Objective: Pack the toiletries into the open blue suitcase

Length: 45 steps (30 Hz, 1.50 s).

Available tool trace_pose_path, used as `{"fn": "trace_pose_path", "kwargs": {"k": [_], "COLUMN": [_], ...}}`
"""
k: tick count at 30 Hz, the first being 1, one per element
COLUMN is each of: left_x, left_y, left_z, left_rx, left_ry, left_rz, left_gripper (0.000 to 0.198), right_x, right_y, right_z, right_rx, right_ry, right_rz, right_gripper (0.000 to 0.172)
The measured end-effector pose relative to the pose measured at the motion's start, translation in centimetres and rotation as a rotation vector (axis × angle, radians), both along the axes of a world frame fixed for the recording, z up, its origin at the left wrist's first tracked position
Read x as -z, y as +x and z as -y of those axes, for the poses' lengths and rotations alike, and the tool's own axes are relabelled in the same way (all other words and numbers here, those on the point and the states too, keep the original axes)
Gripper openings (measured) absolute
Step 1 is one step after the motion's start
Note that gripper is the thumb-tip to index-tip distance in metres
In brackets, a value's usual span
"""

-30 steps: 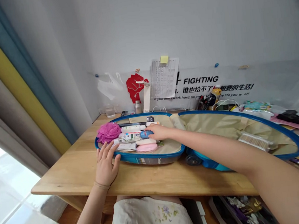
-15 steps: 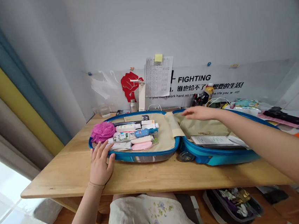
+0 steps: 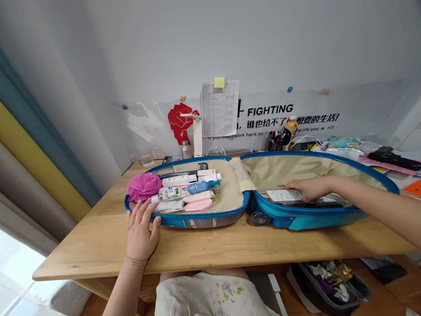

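Observation:
A blue suitcase (image 3: 251,193) lies spread open on the wooden table. My left hand (image 3: 141,231) rests with fingers spread on the near left rim of its left half. Beside those fingers are a pink bath puff (image 3: 144,186), a clear bottle (image 3: 171,193), a blue bottle (image 3: 200,187), a white tube (image 3: 168,205) and a pink pouch-like item (image 3: 197,205). Reaching into the right half, my right hand (image 3: 307,189) has its fingers and thumb closed about a flat white printed box (image 3: 279,196). The hand covers part of that box. Dark items lie beneath it, partly hidden.
Behind the suitcase stand a glass (image 3: 147,158), a silver bottle (image 3: 186,150), a white lamp (image 3: 198,137) and a yellow-capped bottle (image 3: 290,131). Papers and a black object (image 3: 394,157) lie at the right. A bin (image 3: 333,290) stands under the table.
My right hand has moved down and forward from above the suitcase's middle onto the white box in the right half. My left hand has stayed on the rim. The view shifted slightly.

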<state>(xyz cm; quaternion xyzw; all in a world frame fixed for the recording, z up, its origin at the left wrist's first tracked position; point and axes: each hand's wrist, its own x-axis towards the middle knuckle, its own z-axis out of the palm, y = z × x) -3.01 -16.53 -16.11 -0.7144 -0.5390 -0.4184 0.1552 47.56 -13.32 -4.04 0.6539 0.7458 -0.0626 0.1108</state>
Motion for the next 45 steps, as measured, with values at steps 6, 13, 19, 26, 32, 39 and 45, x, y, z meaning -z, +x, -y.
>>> {"fn": "trace_pose_path", "kwargs": {"k": [6, 13, 19, 26, 32, 39, 45], "left_x": [0.1, 0.0, -0.1, 0.1, 0.1, 0.0, 0.0], "left_y": [0.0, 0.1, 0.1, -0.1, -0.1, 0.1, 0.0], "left_z": [-0.1, -0.1, 0.0, 0.0, 0.0, 0.0, 0.0], "left_rx": [0.002, 0.0, 0.002, -0.001, -0.004, -0.006, -0.004], "left_ry": [-0.011, -0.008, -0.019, -0.028, -0.032, -0.024, -0.017], "left_rz": [-0.005, 0.01, 0.019, -0.003, -0.012, -0.01, 0.005], "left_gripper": [0.04, 0.04, 0.04, 0.038, 0.037, 0.037, 0.037], "right_x": [-1.7, -9.0, -9.7, -4.6, -1.4, 0.6, 1.5], "right_y": [0.3, -0.8, -13.2, -27.9, -32.4, -32.7, -33.3], "right_z": [0.5, -1.2, -7.1, -14.2, -16.9, -18.1, -18.0], "right_rx": [-0.015, 0.0, -0.263, -0.358, -0.406, -0.534, -0.547], "right_ry": [-0.06, 0.294, 0.348, 0.328, 0.3, 0.243, 0.205], "right_rz": [-0.037, -0.021, -0.074, -0.165, -0.205, -0.271, -0.316], "right_gripper": [0.066, 0.067, 0.067, 0.068, 0.066, 0.044, 0.04]}}
